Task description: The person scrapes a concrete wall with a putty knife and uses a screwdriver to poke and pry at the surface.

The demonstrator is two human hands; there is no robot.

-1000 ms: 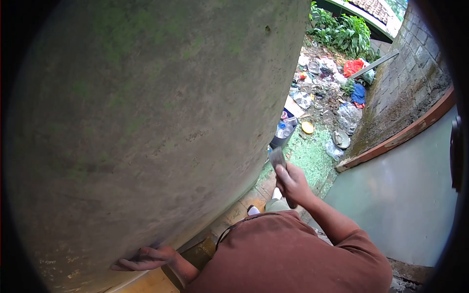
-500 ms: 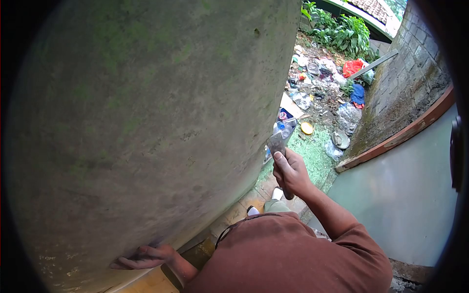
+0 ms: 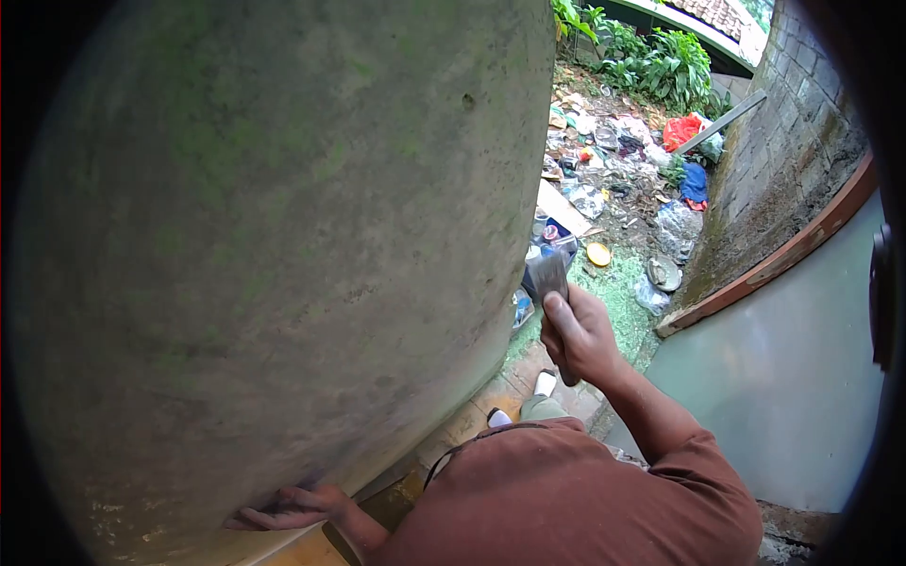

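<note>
My right hand (image 3: 580, 335) is closed round the handle of a flat-bladed scraper (image 3: 549, 275), with its blade pointing up and its handle end showing below my fist. The blade is near the right edge of a grey, green-stained wall (image 3: 311, 236); I cannot tell whether they touch. Low on the left, my left hand (image 3: 288, 507) rests against the same wall, its fingers stretched out to the left and nothing seen in them.
Scattered litter (image 3: 613, 160) covers the ground beyond, with a yellow lid (image 3: 598, 254) nearer. A block wall (image 3: 797, 123) and a pale panel (image 3: 774, 358) with a reddish edge stand right. Leafy plants (image 3: 675, 71) grow at the back.
My right hand and the scraper have moved slightly right and down, and the blade is turned more upright. My left hand has shifted slightly right and down in view, still at the wall.
</note>
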